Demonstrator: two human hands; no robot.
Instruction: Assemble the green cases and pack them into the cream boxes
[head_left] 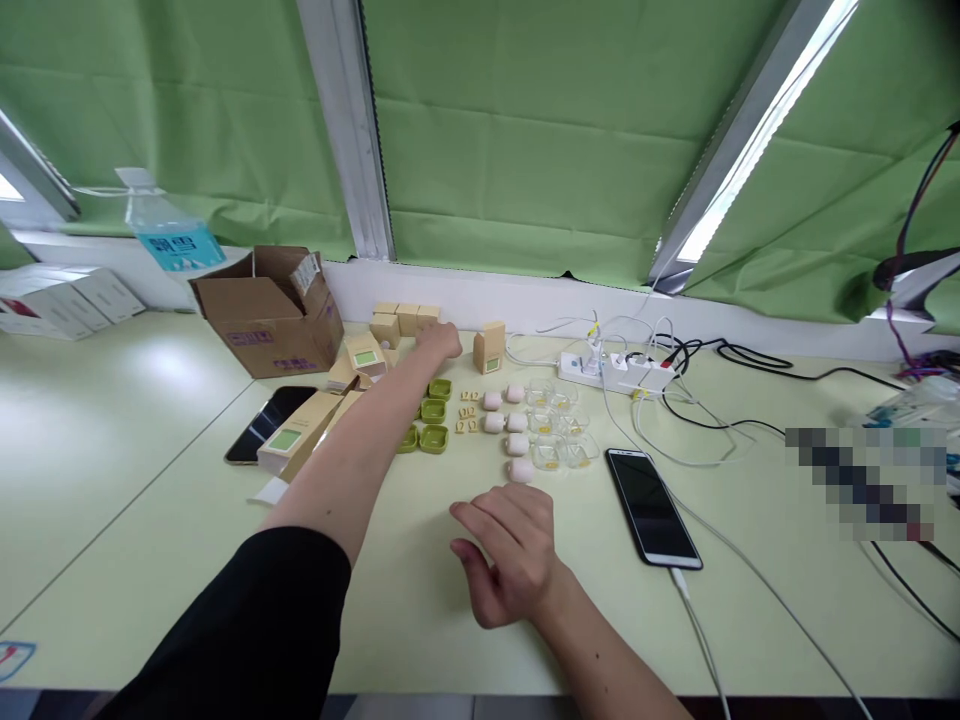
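L. hand (439, 342) reached near sm. boxes (407, 319), 11 o'clock from R. hand (514, 555).
L. grip unclear; R. fingers (510, 513) hung half-open.

Green curtains (525, 130) hang by grey posts (345, 120), bright light (735, 170) peeks in, and a pale yellow table (112, 430) stands by a white wall (450, 300).
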